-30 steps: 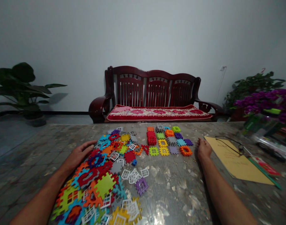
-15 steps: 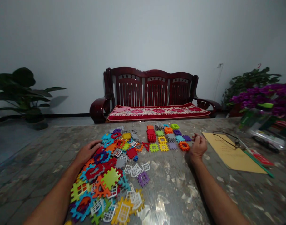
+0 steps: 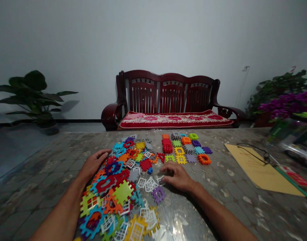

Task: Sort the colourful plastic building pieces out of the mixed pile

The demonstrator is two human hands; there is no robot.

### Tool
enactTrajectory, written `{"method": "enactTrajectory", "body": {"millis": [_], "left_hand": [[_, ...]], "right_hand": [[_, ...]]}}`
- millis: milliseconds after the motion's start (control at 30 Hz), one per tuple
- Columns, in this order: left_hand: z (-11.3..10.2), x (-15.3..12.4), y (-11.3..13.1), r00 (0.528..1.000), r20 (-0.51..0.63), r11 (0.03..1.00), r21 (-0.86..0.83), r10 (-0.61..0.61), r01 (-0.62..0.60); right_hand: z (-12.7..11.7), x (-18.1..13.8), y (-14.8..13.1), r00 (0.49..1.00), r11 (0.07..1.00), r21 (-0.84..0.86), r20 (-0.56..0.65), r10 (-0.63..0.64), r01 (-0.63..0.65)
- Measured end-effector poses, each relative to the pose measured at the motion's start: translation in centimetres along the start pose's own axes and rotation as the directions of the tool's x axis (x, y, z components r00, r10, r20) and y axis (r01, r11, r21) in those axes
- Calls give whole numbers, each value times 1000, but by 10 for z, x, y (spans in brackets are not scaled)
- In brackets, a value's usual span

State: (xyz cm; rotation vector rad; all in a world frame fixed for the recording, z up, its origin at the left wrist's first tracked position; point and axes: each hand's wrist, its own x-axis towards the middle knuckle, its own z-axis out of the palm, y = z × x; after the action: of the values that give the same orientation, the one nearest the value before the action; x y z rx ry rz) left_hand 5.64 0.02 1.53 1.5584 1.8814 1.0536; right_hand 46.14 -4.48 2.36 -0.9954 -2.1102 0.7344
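My table [image 3: 213, 174] bears a pile of pieces [image 3: 123, 192] at left; my left hand [image 3: 94, 164] rests loosely unclenched beside it; my right hand [image 3: 180, 178], well apart, gapes at a white frame [image 3: 159, 181] at centre, which a low sweep could knock askew.

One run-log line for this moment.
left hand: open at interlocking tile pile; right hand: open at white window piece, contact unclear; purple tile: nearby

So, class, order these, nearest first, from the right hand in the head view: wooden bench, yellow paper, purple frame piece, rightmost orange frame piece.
1. Purple frame piece: left of the right hand, nearer the person.
2. Rightmost orange frame piece: ahead, to the right.
3. Yellow paper: farther right.
4. Wooden bench: beyond the table.
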Motion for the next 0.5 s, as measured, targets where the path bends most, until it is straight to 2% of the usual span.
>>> {"method": "enactTrajectory", "body": {"millis": [100,233,333,500], "left_hand": [[1,2,-4,1000,22,1000,1,-2,2],[1,2,-5,999,41,1000,21,-1,1],[1,1,-3,999,51,1000,28,-3,2],[0,0,1,999,39,999,34,-10,9]], "right_hand": [[0,-2,1,981,994,-72,180,-73,88],[-1,-4,-4,945,971,-142,295,-145,194],[-1,-5,-9,936,964,-160,317,-156,215],[1,-5,-10,953,973,-133,265,-149,189]]}}
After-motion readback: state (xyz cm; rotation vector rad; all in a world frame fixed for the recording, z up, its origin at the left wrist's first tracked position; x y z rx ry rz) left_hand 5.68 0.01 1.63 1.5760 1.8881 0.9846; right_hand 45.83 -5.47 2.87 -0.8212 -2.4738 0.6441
